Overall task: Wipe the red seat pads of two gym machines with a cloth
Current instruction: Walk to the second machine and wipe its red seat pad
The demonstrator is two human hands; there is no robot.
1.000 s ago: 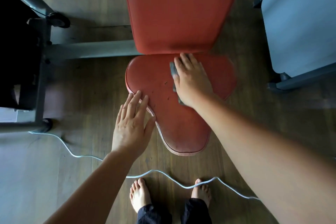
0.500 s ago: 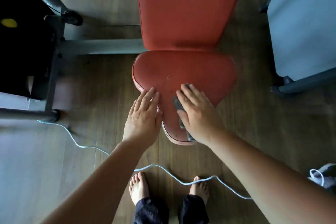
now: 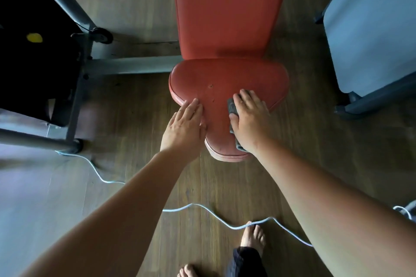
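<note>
A red seat pad [image 3: 216, 81], wide at the back and narrow at the front, lies in the middle of the view below a red back pad [image 3: 227, 7]. My right hand [image 3: 249, 119] presses flat on a grey cloth [image 3: 231, 107] on the narrow front right part of the seat; most of the cloth is hidden under the palm. My left hand [image 3: 183, 128] rests flat with fingers together on the seat's left edge, holding nothing.
A grey metal machine frame [image 3: 132, 66] and a black weight stack [image 3: 33, 51] stand to the left. A pale blue-grey machine [image 3: 371, 24] stands at the right. A white cable [image 3: 202, 207] snakes over the wooden floor by my bare feet [image 3: 253, 238].
My right hand slid the cloth from the seat's back down to the narrow front, then slightly up and right. My left hand stayed on the seat's left edge. The view shifted.
</note>
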